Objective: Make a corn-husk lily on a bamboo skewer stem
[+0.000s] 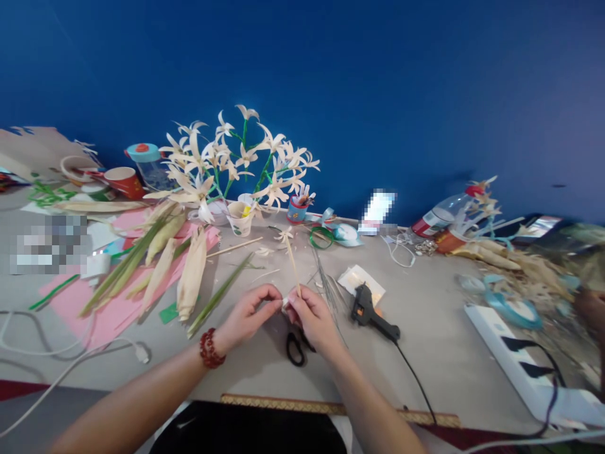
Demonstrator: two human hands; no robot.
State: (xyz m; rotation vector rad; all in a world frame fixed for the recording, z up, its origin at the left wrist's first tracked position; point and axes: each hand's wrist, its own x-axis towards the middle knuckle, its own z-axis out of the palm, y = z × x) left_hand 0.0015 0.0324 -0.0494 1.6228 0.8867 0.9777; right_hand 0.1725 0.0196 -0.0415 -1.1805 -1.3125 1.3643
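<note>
My right hand [308, 315] is closed round a thin pale stick [293, 265] that points up and away from me. At the stick's far end shows a small pale husk flower [285, 236]; whether it is joined to the stick I cannot tell. My left hand [258, 310], a red bead bracelet on its wrist, pinches at the right fingertips, where a small whitish bit shows between the two hands. Partly under my right hand lie scissors [295, 350] with black handles. To the right rests a black glue gun [371, 312] beside a white pad [363, 284].
White husk flowers on green stems [246, 154] stand in a paper cup [240, 221] at the back. Corn husks [191, 277] and pink paper [108, 315] lie left. A white power strip [505, 366], blue ribbon roll [515, 310] and plastic bottle [437, 214] are right. Another person's hand [590, 315] shows far right.
</note>
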